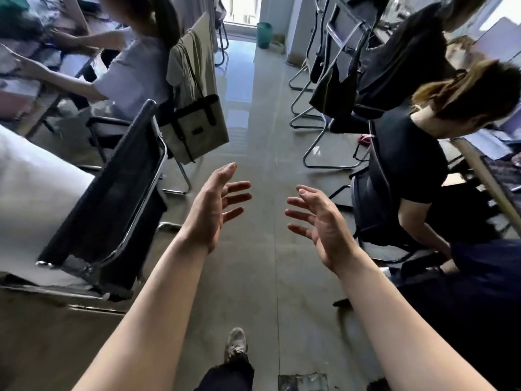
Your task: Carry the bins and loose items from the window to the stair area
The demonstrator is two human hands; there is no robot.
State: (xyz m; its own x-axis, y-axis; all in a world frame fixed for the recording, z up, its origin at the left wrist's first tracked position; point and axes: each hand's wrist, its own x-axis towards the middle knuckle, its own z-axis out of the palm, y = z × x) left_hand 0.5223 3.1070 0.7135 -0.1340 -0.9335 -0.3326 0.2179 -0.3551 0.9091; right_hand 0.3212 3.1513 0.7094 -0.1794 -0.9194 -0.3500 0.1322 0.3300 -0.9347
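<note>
- Tote bag point(194, 128) hangs out over the floor point(253, 263); a passing arm could snag it.
- Left grip point(214, 204): released, fingers spread, empty.
- Green bin point(264, 35) stands by the far window point(242, 8), well apart.
- Right grip point(318, 221): released, empty; the chair legs point(329, 166) beside it could trip a foot.

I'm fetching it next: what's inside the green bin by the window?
Only the outer wall of the green bin shows; its inside is hidden at this angle.

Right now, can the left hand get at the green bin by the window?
Probably not yet: the left hand is open and empty, and the green bin stands far ahead of it. The floor between looks free to walk.
</note>
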